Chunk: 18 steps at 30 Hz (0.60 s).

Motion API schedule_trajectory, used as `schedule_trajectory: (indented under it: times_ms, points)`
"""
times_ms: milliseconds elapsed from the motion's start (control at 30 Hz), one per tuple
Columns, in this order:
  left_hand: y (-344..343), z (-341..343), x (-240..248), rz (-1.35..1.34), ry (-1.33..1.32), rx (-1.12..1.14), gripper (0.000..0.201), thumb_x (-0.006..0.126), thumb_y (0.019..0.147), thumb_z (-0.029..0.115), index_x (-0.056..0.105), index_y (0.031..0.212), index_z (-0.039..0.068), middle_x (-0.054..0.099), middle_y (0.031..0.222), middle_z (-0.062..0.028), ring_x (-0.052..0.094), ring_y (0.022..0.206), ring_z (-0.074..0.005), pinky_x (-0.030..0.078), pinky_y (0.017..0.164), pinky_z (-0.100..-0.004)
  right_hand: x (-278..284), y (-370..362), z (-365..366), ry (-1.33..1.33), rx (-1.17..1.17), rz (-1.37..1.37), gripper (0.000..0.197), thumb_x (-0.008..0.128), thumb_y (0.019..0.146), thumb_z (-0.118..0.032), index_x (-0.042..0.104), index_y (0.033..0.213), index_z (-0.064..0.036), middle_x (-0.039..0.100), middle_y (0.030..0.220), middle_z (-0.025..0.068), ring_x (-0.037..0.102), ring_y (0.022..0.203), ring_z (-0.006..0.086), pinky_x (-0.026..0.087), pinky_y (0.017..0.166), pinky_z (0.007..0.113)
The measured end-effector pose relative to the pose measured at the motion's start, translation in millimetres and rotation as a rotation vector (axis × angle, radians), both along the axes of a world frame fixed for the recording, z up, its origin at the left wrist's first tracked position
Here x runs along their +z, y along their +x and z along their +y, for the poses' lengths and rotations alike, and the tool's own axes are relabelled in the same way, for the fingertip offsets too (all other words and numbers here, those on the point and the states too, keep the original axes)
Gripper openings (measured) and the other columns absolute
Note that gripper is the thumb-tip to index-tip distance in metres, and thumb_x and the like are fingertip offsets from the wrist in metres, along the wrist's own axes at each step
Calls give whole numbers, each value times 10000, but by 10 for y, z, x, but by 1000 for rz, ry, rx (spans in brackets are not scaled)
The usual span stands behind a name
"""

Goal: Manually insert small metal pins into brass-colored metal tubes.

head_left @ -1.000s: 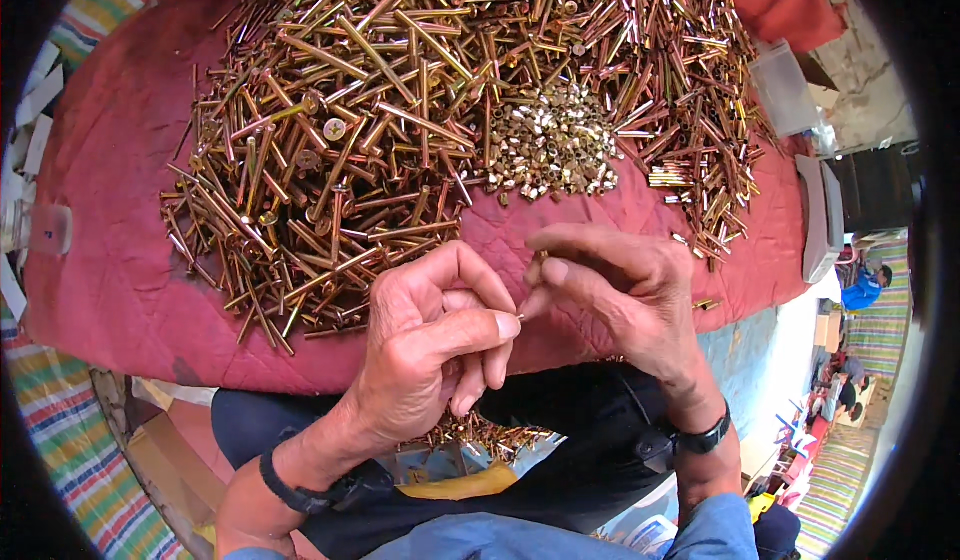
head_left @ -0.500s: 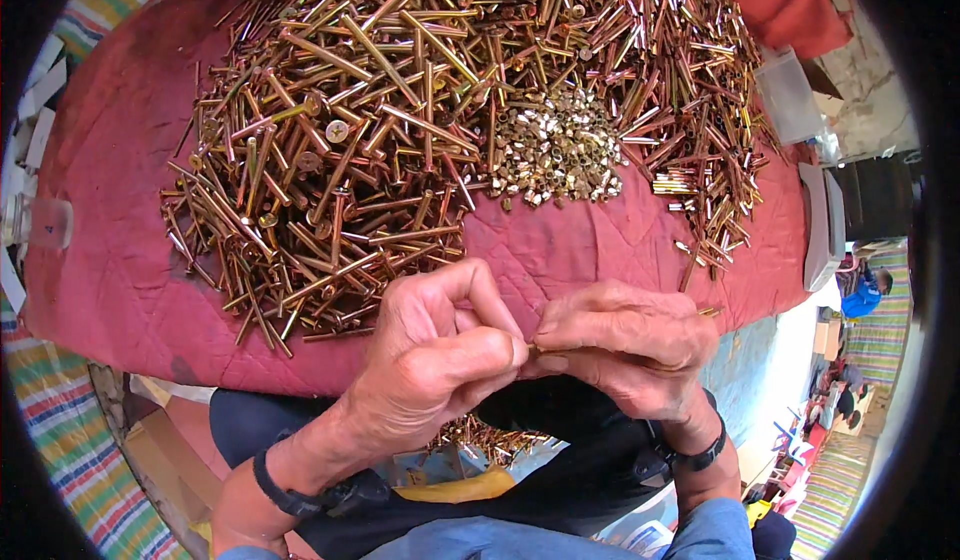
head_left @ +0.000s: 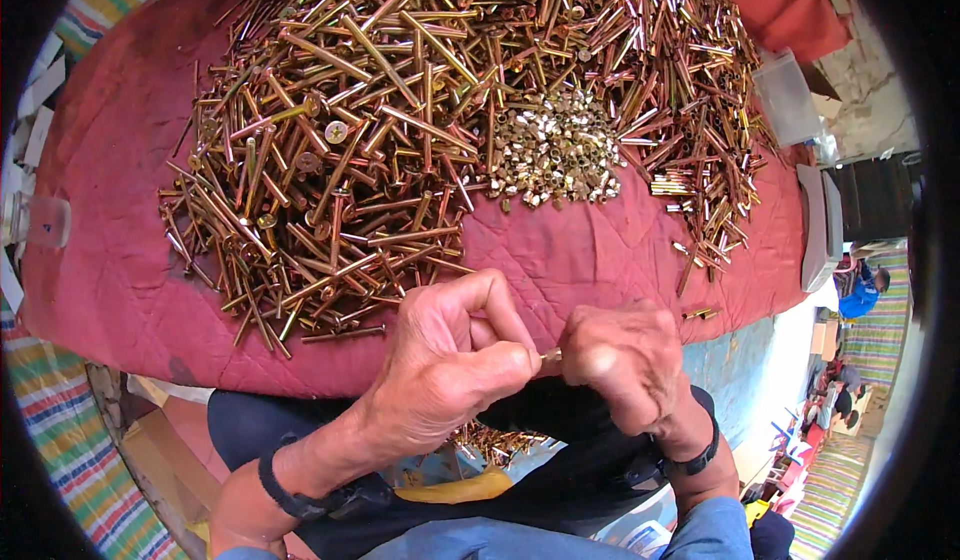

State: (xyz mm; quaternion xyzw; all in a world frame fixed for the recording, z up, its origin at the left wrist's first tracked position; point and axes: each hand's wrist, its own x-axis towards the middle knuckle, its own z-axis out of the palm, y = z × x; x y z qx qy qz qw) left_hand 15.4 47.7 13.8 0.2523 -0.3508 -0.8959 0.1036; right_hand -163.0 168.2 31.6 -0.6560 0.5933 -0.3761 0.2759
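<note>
Near the front edge of the red quilted cloth (head_left: 300,365), both my hands are closed and almost meet. My left hand (head_left: 455,360) pinches one end of a small brass-coloured metal piece (head_left: 549,358) between thumb and forefinger. At its other end are the curled fingers of my right hand (head_left: 625,360), knuckles turned up. Most of the piece is covered, so its full shape does not show. Beyond my left hand lies a heap of long brassy screws (head_left: 330,210) with flat cross-slot heads. A small pile of short shiny metal fittings (head_left: 560,150) sits beyond the gap between my hands.
Thinner brassy rods (head_left: 690,110) form a heap at the right, with a few loose pieces (head_left: 702,313) near the cloth's edge. A clear plastic container (head_left: 787,100) stands at the far right. More metal pieces (head_left: 495,443) show below, between my legs. Another person (head_left: 862,295) is in the right background.
My right hand has rolled over, from fingers stretched side-on to knuckles up, and drawn slightly right. The gap between the hands has widened, baring the metal piece. My left hand has shifted slightly right.
</note>
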Motion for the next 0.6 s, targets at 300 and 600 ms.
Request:
schedule_trajectory:
  times_ms: [300, 600]
  points:
    - [11, -44, 3, -13, 75, 15, 151, 657, 826, 32, 508, 807, 24, 504, 563, -9, 354, 416, -42, 235, 381, -241, 101, 100, -93, -128, -121, 74, 291, 846, 670, -19, 736, 939, 4, 698, 778, 105, 709, 699, 239, 536, 589, 303]
    - [-17, -8, -22, 2, 106, -3, 145, 664, 807, 25, 520, 809, 14, 506, 565, -9, 354, 414, -43, 234, 381, -239, 74, 100, -50, -11, -63, 97, 205, 810, 818, -92, 722, 994, -34, 631, 714, 47, 645, 598, 189, 483, 506, 322]
